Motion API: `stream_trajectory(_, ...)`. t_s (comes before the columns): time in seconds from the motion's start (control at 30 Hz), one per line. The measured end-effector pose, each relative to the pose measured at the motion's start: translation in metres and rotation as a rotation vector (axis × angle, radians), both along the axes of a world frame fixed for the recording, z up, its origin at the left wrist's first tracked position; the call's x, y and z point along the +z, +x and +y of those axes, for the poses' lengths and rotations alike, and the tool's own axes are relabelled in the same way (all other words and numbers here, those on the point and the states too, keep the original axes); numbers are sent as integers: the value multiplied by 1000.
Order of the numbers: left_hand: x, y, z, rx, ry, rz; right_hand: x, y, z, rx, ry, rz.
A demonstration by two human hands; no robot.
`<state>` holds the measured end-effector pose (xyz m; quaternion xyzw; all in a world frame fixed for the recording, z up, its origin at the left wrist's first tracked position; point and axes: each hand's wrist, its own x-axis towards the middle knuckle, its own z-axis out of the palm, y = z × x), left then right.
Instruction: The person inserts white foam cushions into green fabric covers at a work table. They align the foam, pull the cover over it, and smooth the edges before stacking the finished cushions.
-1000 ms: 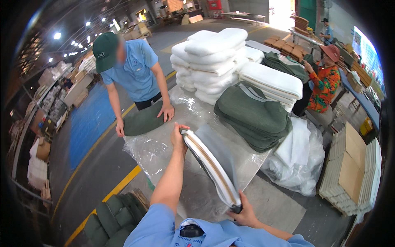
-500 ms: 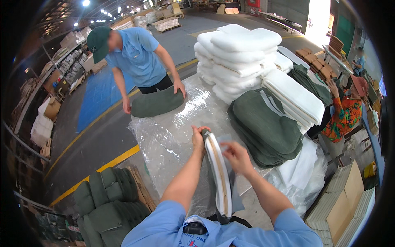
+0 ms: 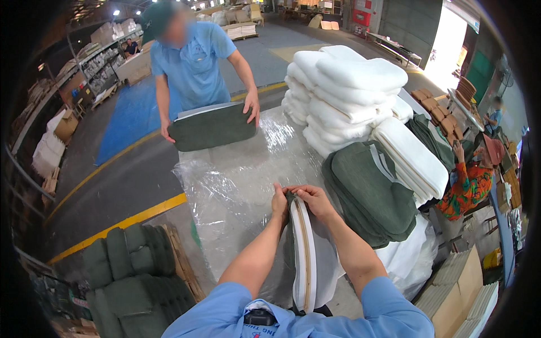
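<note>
A cushion (image 3: 305, 253) stands on edge against my body, its long side facing up. White padding with a tan strip along its middle shows between the sides of a dark green and grey fabric cover. My left hand (image 3: 280, 203) is closed on the cover's far end. Beside it my right hand (image 3: 314, 200) pinches the fabric at the same end, the fingertips of both hands close together. The part of the cover under my fingers is partly hidden. Right of my hands lies a stack of dark green covers (image 3: 369, 191).
A plastic-covered table (image 3: 225, 186) lies under my hands. Across it a co-worker in blue holds a dark green cushion (image 3: 217, 129). White padding (image 3: 349, 84) is piled at the far right. Green cushions (image 3: 141, 287) stand at lower left, cardboard (image 3: 451, 293) at lower right.
My right hand has moved from beside the padding to the cover's far end, next to my left hand. The co-worker's cushion is tilted up more, showing a light edge. My view has shifted slightly.
</note>
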<state>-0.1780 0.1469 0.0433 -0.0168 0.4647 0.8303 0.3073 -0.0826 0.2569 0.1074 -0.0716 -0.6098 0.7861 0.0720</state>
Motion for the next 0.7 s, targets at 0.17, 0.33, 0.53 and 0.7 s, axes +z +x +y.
stream_trajectory(0.17, -7, -2, -11, -90, 7, 65, 4, 3, 11, 134, 167, -89)
stream_trajectory(0.33, 29, 14, -9, -190, 10, 263, -13, -1, 17, -96, 286, 29)
stream_trajectory(0.53, 66, 43, -46, -175, -626, 949, -25, -9, -2, -181, 108, 19)
stream_trajectory(0.7, 79, 36, -42, -50, -698, 799, -19, -5, 1, -182, 262, 43)
